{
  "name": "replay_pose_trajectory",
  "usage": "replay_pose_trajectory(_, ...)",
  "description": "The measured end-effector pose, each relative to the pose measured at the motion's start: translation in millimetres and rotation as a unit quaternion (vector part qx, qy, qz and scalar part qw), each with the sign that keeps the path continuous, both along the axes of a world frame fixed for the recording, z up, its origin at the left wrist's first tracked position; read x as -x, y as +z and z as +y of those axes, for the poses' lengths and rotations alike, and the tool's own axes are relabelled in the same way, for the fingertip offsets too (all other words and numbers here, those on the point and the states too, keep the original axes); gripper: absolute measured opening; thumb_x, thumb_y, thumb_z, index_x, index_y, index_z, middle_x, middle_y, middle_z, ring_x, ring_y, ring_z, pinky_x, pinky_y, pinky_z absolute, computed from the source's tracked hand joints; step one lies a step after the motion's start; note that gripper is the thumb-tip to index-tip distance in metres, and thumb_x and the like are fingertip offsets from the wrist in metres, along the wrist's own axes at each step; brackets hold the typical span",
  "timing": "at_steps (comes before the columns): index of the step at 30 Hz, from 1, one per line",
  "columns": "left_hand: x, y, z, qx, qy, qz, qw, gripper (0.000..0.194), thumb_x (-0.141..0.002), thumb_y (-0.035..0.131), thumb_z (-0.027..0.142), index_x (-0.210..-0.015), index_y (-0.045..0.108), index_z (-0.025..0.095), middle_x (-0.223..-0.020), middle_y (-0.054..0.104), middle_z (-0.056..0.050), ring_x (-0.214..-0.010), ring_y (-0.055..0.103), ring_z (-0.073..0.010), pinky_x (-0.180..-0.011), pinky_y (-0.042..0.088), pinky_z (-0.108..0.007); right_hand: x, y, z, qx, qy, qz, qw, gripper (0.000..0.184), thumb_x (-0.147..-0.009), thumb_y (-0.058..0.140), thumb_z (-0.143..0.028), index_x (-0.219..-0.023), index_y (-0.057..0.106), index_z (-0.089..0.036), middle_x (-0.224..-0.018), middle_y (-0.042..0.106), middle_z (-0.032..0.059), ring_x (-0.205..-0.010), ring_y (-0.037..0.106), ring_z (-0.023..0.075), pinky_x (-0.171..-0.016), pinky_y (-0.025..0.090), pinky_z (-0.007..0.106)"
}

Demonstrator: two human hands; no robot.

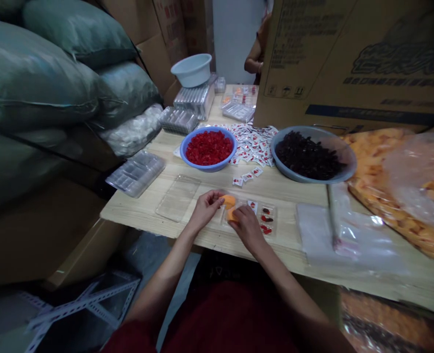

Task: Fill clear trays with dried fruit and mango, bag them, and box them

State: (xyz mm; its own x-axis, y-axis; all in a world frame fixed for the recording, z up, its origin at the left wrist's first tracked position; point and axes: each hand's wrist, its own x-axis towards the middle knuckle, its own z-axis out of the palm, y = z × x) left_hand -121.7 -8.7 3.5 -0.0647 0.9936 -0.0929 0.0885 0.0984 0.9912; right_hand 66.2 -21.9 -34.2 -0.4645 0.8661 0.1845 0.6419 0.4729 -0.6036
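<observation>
My left hand (206, 210) pinches a flat orange-coloured slice (228, 199) above a clear plastic compartment tray (275, 212). Close beside it, my right hand (248, 226) has its fingers closed on a second orange-coloured slice (232, 214), lower down over the same tray. In the tray's right-hand compartments lie small red and dark pieces (266, 219). A white printed sachet (253, 206) sits in the compartment just beyond my right hand. My hands hide part of the tray's left and middle. A clear plastic lid (178, 197) rests flat to the left.
Behind the tray stand a blue bowl of red pieces (208, 148), a sachet pile (253, 142) and a bowl of dark pieces (308, 156). Stacked plastic boxes (136, 172) lie left. Plastic bags (334, 235) and a large orange-filled bag (386, 196) lie right. A carton (349, 63) rises behind.
</observation>
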Motion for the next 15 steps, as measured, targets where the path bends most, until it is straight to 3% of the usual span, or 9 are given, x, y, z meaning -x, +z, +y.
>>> replay_pose_trajectory(9,3.3,11.4,-3.4,-0.001,0.013,0.000,1.000,0.027,-0.081,0.072,0.036,-0.098,0.069,0.015,-0.086,0.069,-0.003,-0.073,0.060,-0.0128,-0.070,0.048,-0.024,2.7,3.4,8.1,-0.017,-0.003,-0.106,0.994,0.008,-0.084,0.065,-0.012,-0.085,0.065,-0.020,-0.092,0.068,0.0078,-0.093,0.055,0.0265,-0.085,0.036,0.038)
replay_pose_trajectory(15,12.3,2.8,-13.2,0.012,0.032,-0.028,0.999,0.026,-0.081,0.072,0.037,-0.095,0.068,0.016,-0.084,0.068,-0.002,-0.072,0.060,-0.0114,-0.069,0.051,-0.023,3.9,6.8,26.8,-0.022,-0.012,-0.070,0.997,0.020,-0.085,0.057,-0.005,-0.095,0.067,-0.019,-0.095,0.069,0.0069,-0.095,0.053,0.0257,-0.080,0.034,0.038)
